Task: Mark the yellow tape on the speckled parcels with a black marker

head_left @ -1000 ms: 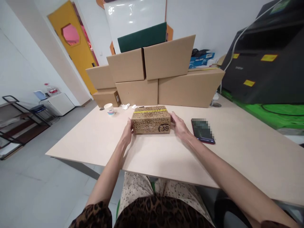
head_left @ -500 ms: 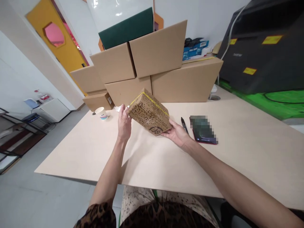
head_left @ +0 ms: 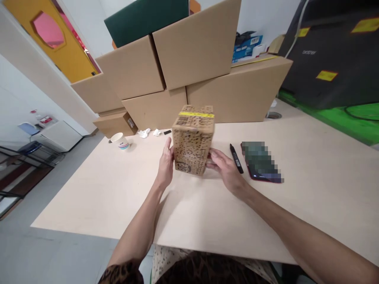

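A small cardboard box (head_left: 192, 148), covered in black marks and with a strip of yellow tape across its top, is held between my two hands. My left hand (head_left: 166, 163) presses against its left side, thumb pointing up. On the right side, the fingers of my right hand (head_left: 226, 169) grip the box near its lower part. The box looks roughly upright, close to the table; whether its base touches the surface I cannot tell. Right of my right hand lie a black marker (head_left: 236, 158) and a phone-like device (head_left: 260, 161) with a blurred-out screen.
Large cardboard boxes (head_left: 197, 45) are stacked along the table's back, with a dark green box (head_left: 146, 19) on top. A paper cup (head_left: 119, 141), crumpled tissues (head_left: 144, 133) and a small black piece (head_left: 167, 132) lie at the left back. A dark covered machine (head_left: 325, 51) stands right.
The box has turned from a tilted, diagonal position to roughly upright. My hands have shifted to its left and right sides, and the camera view has moved slightly.
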Demonstrator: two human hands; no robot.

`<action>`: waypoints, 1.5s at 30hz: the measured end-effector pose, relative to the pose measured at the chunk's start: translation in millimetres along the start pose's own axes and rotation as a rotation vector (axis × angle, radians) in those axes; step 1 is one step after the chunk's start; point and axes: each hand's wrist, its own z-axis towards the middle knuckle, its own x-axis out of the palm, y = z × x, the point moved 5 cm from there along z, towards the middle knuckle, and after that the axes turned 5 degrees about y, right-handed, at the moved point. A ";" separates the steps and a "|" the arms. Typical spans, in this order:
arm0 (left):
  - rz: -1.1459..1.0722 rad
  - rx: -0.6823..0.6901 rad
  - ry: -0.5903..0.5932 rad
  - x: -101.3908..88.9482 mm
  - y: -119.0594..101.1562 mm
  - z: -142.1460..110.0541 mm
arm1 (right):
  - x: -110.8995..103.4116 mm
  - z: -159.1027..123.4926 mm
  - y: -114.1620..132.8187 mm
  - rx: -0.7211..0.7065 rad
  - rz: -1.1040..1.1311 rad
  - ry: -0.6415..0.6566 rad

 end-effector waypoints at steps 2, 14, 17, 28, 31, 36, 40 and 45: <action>0.013 0.011 0.008 -3.2 -7.5 -2.6 | 1.8 -1.2 4.8 -0.001 0.053 0.032; 0.227 0.197 0.052 -1.0 -40.5 -13.0 | 5.0 -8.7 25.4 -0.002 0.120 0.031; 0.185 0.208 0.074 -0.8 -39.0 -13.5 | 2.1 -11.0 33.0 -0.052 0.155 0.023; 0.011 0.169 0.148 8.6 -44.4 -18.4 | -5.5 -22.9 72.5 -0.199 0.323 0.079; -0.017 0.129 0.177 14.0 -41.2 -19.6 | -6.5 -24.6 77.2 -0.215 0.328 0.051; 0.003 0.091 0.165 7.9 -24.3 -15.3 | -5.5 -21.3 74.6 -0.264 0.234 0.044; 0.154 -0.040 0.391 13.5 -8.1 -13.0 | -7.8 -17.9 62.9 -0.324 -0.050 0.012; 0.270 -0.187 0.536 21.2 4.8 -17.1 | -11.5 -11.8 41.8 -0.221 -0.264 0.029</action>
